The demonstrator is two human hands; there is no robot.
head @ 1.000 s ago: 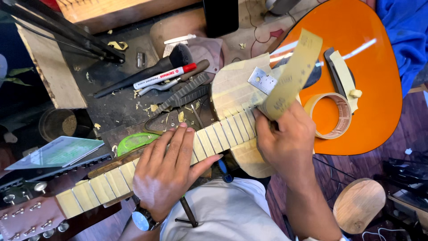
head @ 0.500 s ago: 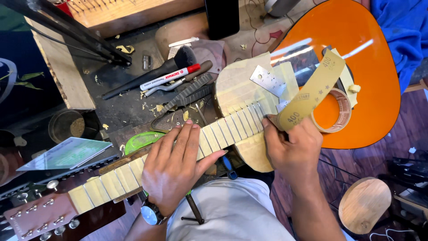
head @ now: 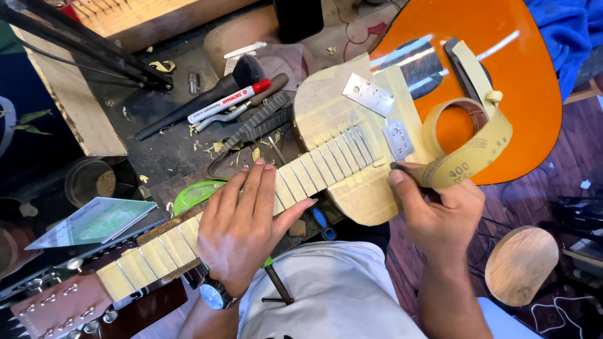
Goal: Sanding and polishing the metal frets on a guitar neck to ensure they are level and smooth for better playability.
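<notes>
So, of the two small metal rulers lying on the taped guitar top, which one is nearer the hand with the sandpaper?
The lower ruler, beside the fingerboard end, close above the right hand. The other ruler lies higher up, toward the soundhole.

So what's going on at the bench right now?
A person is working on an orange guitar laid across the bench. The left hand lies flat on the taped neck, steadying it. The right hand pinches a strip of sandpaper beside the upper frets. A small steel ruler rests on the masked body.

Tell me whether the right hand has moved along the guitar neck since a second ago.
Yes. The right hand with the sandpaper strip slid off the frets toward the orange guitar body.
</notes>
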